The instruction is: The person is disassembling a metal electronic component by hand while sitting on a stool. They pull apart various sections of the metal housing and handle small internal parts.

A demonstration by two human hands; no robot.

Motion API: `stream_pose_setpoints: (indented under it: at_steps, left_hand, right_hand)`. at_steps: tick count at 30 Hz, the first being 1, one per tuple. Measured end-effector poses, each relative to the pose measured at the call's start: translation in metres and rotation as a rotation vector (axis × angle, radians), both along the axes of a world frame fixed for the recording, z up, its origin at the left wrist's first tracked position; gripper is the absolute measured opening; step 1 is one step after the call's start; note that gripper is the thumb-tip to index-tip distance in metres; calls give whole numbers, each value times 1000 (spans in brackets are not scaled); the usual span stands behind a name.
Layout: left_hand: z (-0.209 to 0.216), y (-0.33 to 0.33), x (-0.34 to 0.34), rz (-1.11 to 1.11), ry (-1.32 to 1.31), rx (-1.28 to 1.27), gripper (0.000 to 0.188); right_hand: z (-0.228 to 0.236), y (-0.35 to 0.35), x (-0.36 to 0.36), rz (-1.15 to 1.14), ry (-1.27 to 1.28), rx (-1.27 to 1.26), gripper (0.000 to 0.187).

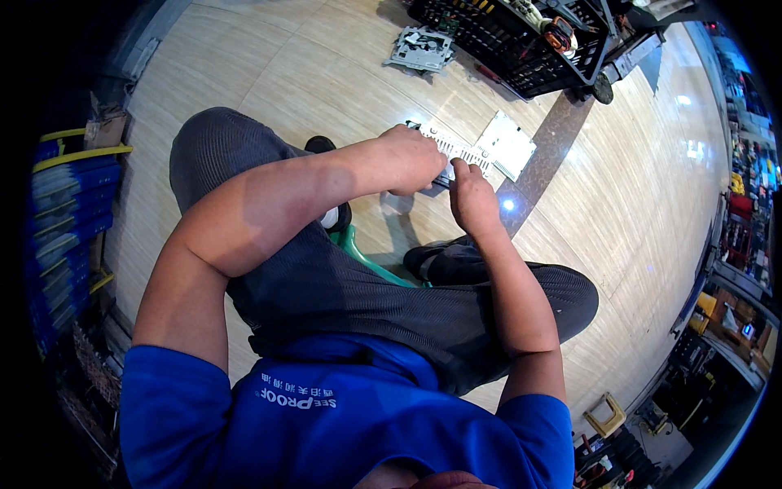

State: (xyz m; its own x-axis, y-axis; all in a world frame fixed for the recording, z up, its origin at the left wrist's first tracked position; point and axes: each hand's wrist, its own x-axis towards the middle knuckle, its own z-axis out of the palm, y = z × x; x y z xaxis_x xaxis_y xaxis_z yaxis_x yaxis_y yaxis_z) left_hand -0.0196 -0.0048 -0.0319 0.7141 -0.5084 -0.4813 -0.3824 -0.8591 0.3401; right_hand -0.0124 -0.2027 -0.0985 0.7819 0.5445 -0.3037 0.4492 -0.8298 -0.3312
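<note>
In front of my feet, low over the floor, is a silver metal casing [466,152] with rows of slots along its face. My left hand [410,160] is closed over its left end, fingers curled down and hiding that part. At the near edge of the casing, my right hand [473,198] has its fingers curled, with the thumb side against the metal. Whether a small tool sits between those fingers cannot be made out. Just beyond the casing's right end lies a flat pale metal cover [507,145] with a slotted edge.
Farther out stands a black plastic crate [521,49] full of tools and cables. Left of it lie stripped metal parts [421,50], and a red-handled tool [489,73] is by its base. I sit on a green stool [366,259]. Blue bins [77,208] stack at left; cluttered shelves line the right.
</note>
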Motion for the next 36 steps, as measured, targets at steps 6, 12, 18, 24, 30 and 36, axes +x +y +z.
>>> stream_pose_setpoints:
  at_steps: [6, 12, 18, 24, 30, 36]
  left_hand:
    - [0, 0, 0, -5, -4, -1, 37]
    - [0, 0, 0, -4, -2, -8, 37]
    - [-1, 0, 0, -9, -6, -2, 38]
    - [-4, 1, 0, -6, -10, -9, 38]
    - [-2, 0, 0, -5, -4, -6, 36]
    - [-3, 0, 0, -7, -13, -4, 37]
  right_hand:
    - [2, 0, -4, 70, -43, 99, 32]
    - [-1, 1, 0, 15, -31, -7, 26]
    - [0, -1, -2, 30, -44, 66, 23]
    - [-4, -2, -3, 78, -82, 121, 24]
    - [-4, -1, 0, 13, -50, 7, 23]
    - [-4, -2, -2, 32, -16, 109, 39]
